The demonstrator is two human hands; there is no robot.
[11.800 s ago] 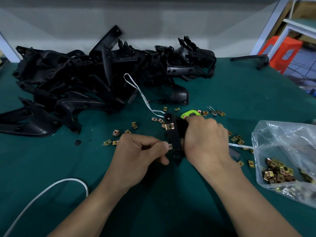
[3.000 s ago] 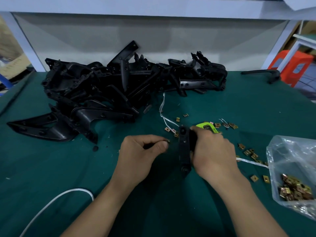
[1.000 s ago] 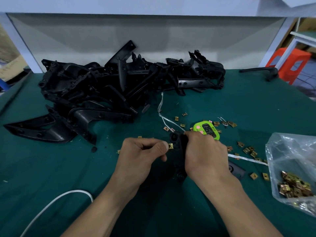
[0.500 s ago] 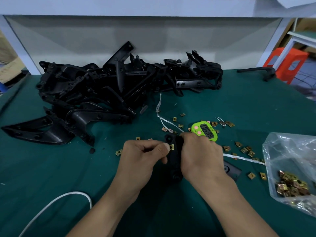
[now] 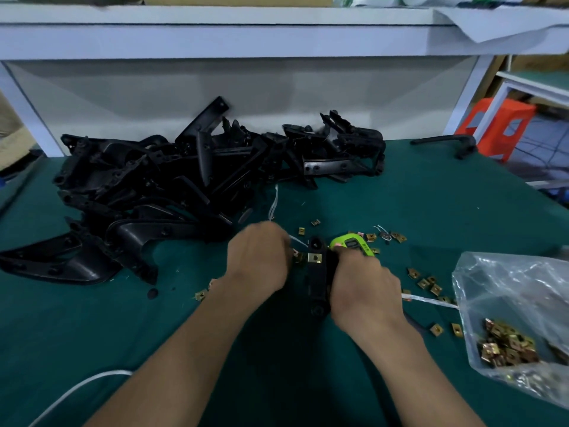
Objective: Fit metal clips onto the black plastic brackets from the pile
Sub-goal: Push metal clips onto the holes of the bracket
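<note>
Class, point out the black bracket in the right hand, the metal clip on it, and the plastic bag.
black bracket (image 5: 318, 283), head view, bare middle of its stem
metal clip (image 5: 314, 257), head view, its flat brass face
plastic bag (image 5: 517, 282), head view, its clear upper wall

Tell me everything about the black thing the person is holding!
The black bracket is a long, narrow bar of matte plastic with a rounded end at top and bottom. It points away from the person. A gold metal clip sits on it near the far end. The right hand grips its right side; the blurred left hand is just left of the clip.
</note>
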